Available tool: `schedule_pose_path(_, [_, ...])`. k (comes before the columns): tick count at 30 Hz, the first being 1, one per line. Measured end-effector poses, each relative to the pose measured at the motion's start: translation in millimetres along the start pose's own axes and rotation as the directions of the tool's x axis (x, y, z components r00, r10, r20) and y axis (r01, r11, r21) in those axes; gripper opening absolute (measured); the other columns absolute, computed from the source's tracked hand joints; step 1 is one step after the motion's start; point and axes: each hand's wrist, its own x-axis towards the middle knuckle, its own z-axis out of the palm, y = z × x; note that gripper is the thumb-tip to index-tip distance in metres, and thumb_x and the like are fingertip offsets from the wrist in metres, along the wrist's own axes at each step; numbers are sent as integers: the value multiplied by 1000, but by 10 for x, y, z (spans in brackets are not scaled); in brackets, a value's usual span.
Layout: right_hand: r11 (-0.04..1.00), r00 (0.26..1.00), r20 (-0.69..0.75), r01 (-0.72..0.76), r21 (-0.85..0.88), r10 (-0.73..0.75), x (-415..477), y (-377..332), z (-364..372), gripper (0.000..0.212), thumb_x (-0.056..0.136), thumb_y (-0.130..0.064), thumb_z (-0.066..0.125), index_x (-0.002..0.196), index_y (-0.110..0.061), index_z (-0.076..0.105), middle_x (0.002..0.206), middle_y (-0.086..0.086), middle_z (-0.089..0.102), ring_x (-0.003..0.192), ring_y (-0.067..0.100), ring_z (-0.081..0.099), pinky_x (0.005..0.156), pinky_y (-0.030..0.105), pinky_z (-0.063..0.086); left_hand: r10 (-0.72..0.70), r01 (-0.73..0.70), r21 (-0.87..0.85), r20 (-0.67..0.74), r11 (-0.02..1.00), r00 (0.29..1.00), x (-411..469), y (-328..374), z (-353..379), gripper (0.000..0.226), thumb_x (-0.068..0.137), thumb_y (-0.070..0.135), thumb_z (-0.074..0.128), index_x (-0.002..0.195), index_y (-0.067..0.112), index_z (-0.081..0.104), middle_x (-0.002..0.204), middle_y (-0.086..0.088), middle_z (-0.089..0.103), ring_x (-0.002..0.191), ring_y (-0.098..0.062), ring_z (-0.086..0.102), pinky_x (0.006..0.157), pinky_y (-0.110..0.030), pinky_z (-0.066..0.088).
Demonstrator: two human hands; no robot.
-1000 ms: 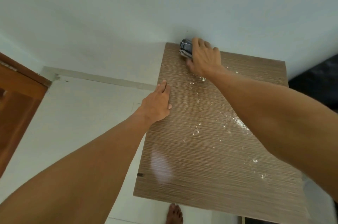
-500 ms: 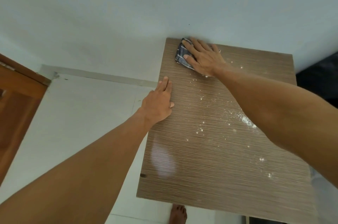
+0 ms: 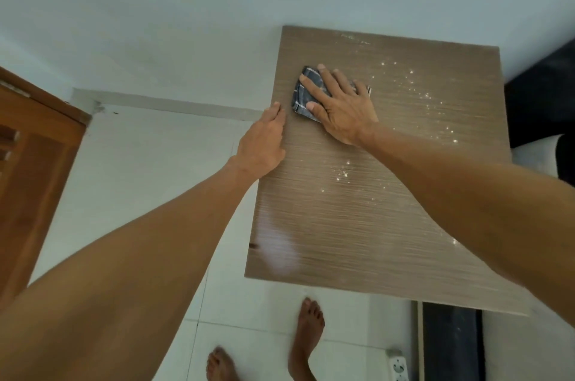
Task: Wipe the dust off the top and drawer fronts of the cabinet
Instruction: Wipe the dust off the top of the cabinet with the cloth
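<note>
- Cabinet top (image 3: 357,225): brown wood-grain panel, set against a pale wall (image 3: 217,7); white dust specks (image 3: 426,97) scattered over its far right part.
- Cloth (image 3: 303,94): dark, folded, flat on the top near the far left corner.
- Right hand (image 3: 342,110): fingers spread, palm pressing the cloth down.
- Left hand (image 3: 263,144): fingers straight and together, resting on the top's left edge; possibly bracing.
- Floor (image 3: 140,163): white tile; two bare feet (image 3: 306,337) beside the cabinet.
- Wooden door (image 3: 34,163): far left.

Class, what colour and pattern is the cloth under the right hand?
Dark blue-grey with thin pale lines, a check pattern: the cloth, head view.
</note>
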Motion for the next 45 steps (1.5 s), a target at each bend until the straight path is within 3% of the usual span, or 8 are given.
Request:
schedule_pose_path(9, [999, 1000, 19, 20, 37, -21, -940, -628, 190, 62, 98, -63, 9, 155, -39, 5, 164, 13, 11, 148, 34, 18, 113, 51, 24, -55, 55, 10, 1, 998, 998, -442, -44, -3, 76, 83, 2, 60, 149, 8, 23, 158, -9, 22, 137, -30, 35, 110, -43, 36])
schedule_pose_path(14, [996, 997, 26, 72, 55, -73, -1490, -1017, 264, 62, 98, -61, 16, 155, -36, 15, 162, 10, 23, 145, 31, 27, 110, 47, 29, -22, 22, 43, -11, 999, 1000, -674, -52, -37, 71, 83, 2, 60, 146, 7, 29, 154, -11, 28, 137, -29, 33, 109, -44, 36])
schedule_pose_path(20, [980, 988, -68, 147, 131, -139, -2046, -1430, 366, 55, 100, -50, 34, 150, -29, 37, 144, 8, 50, 118, 31, 51, 90, 45, 43, 41, -40, 62, -12, 997, 999, -895, -27, -21, 64, 81, -2, 56, 141, 5, 34, 148, -13, 34, 131, -31, 38, 105, -45, 39])
schedule_pose_path(23, [968, 973, -141, 201, 152, -180, -2270, -1614, 402, 50, 98, -41, 49, 145, -26, 47, 132, 6, 59, 100, 29, 55, 77, 42, 45, 66, -66, 84, 4, 994, 998, -978, 0, 29, 66, 83, -4, 54, 144, 4, 30, 155, -12, 26, 138, -31, 31, 110, -45, 35])
schedule_pose_path(28, [881, 876, -176, 467, 75, -449, -2547, -1646, 385, 69, 78, -9, 76, 140, -27, 53, 129, 2, 63, 86, 25, 56, 73, 37, 48, 109, -112, 112, 40, 987, 993, -1063, 54, 117, 70, 85, -3, 54, 148, 2, 23, 159, -13, 16, 145, -32, 19, 114, -45, 29])
schedule_pose_path(31, [814, 812, -116, 579, 46, -572, -2595, -1405, 312, 75, 71, -10, 80, 139, -27, 53, 130, 1, 62, 87, 23, 56, 75, 37, 49, 131, -137, 125, 55, 983, 990, -1025, 85, 156, 67, 88, 1, 55, 147, 2, 23, 159, -14, 17, 146, -31, 16, 114, -45, 29])
schedule_pose_path(38, [936, 935, -145, 338, 97, -323, -1892, -244, -141, 59, 88, -15, 69, 143, -15, 49, 139, 17, 56, 98, 35, 61, 85, 50, 52, 93, -105, 122, 101, 987, 991, -589, 300, 199, 61, 97, 18, 46, 150, 7, 17, 160, -11, 13, 148, -29, 11, 117, -47, 24])
schedule_pose_path(45, [977, 962, -243, 160, 140, -123, -782, 611, -473, 57, 93, -17, 62, 147, -13, 43, 137, 18, 56, 100, 36, 55, 91, 44, 45, 77, -92, 177, 93, 980, 993, -51, 563, 407, 62, 101, 37, 26, 153, 15, 1, 163, -5, -5, 149, -27, -2, 119, -52, 9])
